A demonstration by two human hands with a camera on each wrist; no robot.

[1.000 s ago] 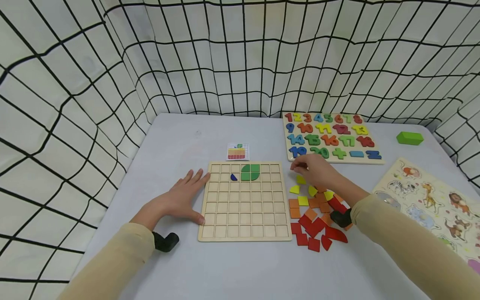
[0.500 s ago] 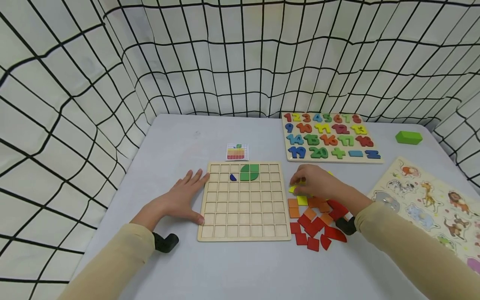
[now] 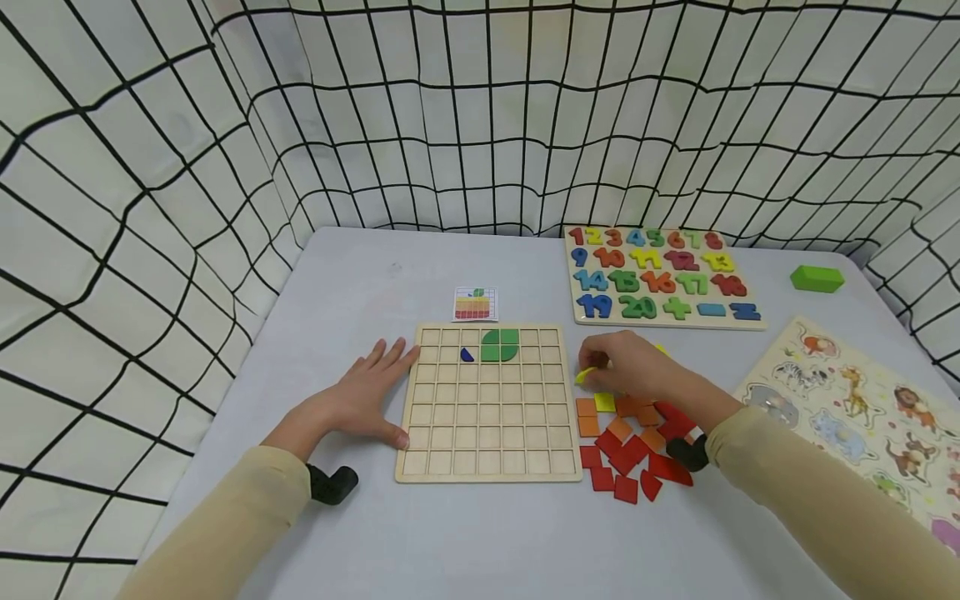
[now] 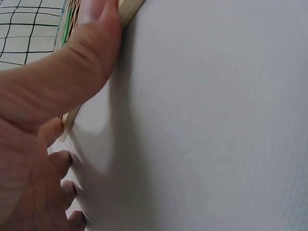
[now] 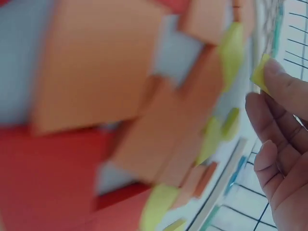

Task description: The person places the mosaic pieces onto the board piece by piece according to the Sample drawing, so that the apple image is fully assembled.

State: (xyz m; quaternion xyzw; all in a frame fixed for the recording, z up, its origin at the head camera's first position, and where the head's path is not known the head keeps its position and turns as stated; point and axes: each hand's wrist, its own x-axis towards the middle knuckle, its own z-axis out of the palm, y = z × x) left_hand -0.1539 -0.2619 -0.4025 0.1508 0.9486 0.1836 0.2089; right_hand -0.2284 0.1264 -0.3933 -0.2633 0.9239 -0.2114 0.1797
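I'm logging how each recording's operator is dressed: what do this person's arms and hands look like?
The left hand and right hand are bare, without gloves. The left sleeve and right sleeve are plain beige, reaching the wrists. A small, rounded black piece juts out at the left wrist, another black piece at the right.

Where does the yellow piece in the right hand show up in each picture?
Head: right of centre, the yellow piece pinched in the right hand, beside the wooden grid board's right edge.
Left wrist: not in it.
Right wrist: upper right, the yellow piece at the thumb's tip.
Shared landmark: black netting, across the background in head, upper left in left wrist, along the right in right wrist.
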